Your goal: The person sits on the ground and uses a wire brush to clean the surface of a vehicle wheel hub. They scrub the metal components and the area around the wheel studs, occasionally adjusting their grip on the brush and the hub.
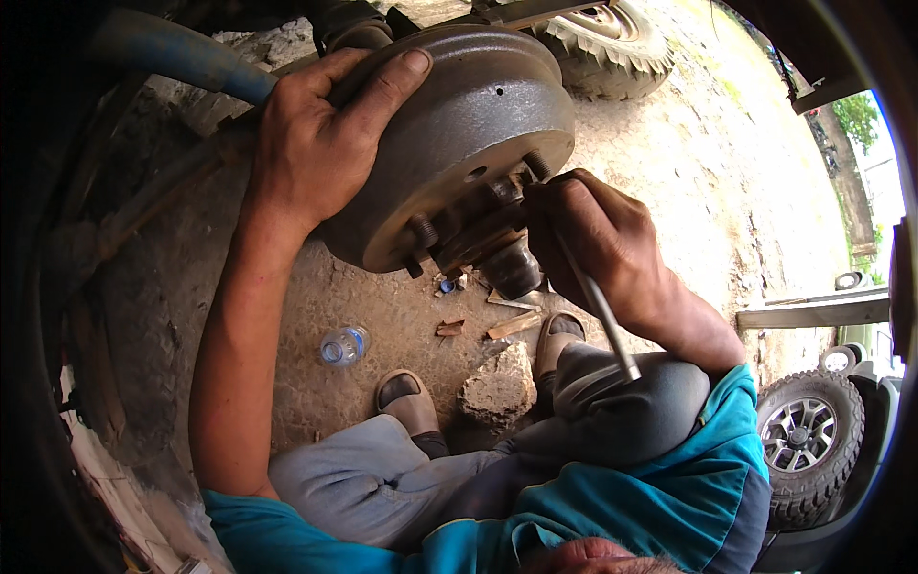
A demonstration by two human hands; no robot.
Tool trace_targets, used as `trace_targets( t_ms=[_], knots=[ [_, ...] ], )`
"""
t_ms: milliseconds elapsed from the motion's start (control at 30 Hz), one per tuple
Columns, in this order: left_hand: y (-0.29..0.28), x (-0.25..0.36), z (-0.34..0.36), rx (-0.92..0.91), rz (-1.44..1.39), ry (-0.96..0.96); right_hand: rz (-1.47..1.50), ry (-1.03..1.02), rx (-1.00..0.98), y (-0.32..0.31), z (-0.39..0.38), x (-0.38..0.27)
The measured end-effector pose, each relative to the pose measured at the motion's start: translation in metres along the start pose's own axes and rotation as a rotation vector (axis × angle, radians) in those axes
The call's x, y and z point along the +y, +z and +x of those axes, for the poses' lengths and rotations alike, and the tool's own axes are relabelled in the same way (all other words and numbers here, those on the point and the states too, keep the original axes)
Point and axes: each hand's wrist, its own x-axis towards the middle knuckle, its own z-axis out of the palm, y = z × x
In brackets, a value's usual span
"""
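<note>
A grey metal brake drum (449,124) fills the upper middle, tilted, with threaded studs (537,165) standing out of its face around a dark central hub (512,266). My left hand (325,134) grips the drum's left side, thumb laid along the outer wall and the other fingers partly hidden. On the right, my right hand (598,234) is closed around a slim metal rod (604,320), close to the upper stud and hub. The rod's lower end points down toward my right knee; whatever its upper end touches is hidden by my fingers.
Below the drum, a clear plastic bottle (344,345), a rough stone block (497,386) and wood scraps (513,325) lie on the dirt floor. A blue pipe (182,57) runs at upper left. A treaded tyre (617,57) is behind the drum; a parked vehicle's wheel (808,435) is at right.
</note>
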Motion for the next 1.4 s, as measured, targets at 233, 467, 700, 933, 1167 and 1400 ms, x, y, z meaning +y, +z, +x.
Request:
trace_targets(
  t_ms=[233, 467, 700, 933, 1167, 1400],
  knots=[
    [0.001, -0.004, 0.0, 0.056, -0.04, 0.016, -0.079, -0.027, 0.082, 0.014, 0.01, -0.003],
    [0.003, 0.0, 0.004, 0.048, -0.037, 0.036, 0.02, -0.129, 0.398, 0.014, -0.013, 0.007],
    [0.004, 0.011, 0.002, 0.041, 0.023, 0.001, -0.067, -0.01, 0.092, 0.015, -0.006, 0.004],
    [0.0, 0.011, 0.003, 0.009, 0.031, -0.024, -0.178, -0.212, 0.496, 0.02, -0.001, 0.017],
    [-0.006, 0.002, 0.002, 0.002, 0.06, -0.055, 0.215, -0.039, 0.345, -0.015, -0.053, 0.025],
    [0.003, 0.013, -0.001, 0.044, 0.066, -0.048, 0.245, -0.154, 0.017, -0.047, -0.063, 0.039]
  ],
)
